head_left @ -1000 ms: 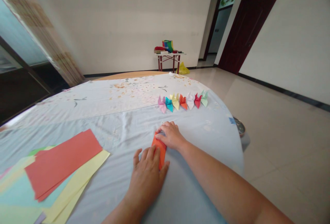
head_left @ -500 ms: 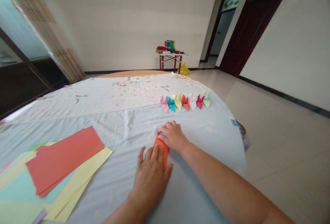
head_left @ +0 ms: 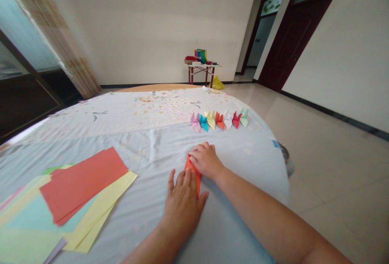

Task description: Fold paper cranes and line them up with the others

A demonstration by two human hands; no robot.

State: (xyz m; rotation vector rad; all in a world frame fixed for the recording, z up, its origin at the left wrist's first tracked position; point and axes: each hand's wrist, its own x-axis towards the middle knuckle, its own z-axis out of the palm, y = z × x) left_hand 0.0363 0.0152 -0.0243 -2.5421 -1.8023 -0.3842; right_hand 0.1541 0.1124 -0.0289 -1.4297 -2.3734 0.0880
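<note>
folded orange paper (head_left: 190,164): on bench (head_left: 255,166), short of crane row (head_left: 219,121), long axis roughly toward its pink end | right hand (head_left: 206,160): row-side tip, cannot tell if pinching | left hand (head_left: 185,195): laid flat over paper, clasping nothing, farther from row

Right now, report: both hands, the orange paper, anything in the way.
Left hand spread over orange paper, right hand at its far end. Paper folded, on the tablecloth. Paper birds beyond, loose sheets off left, neither touching it.
</note>
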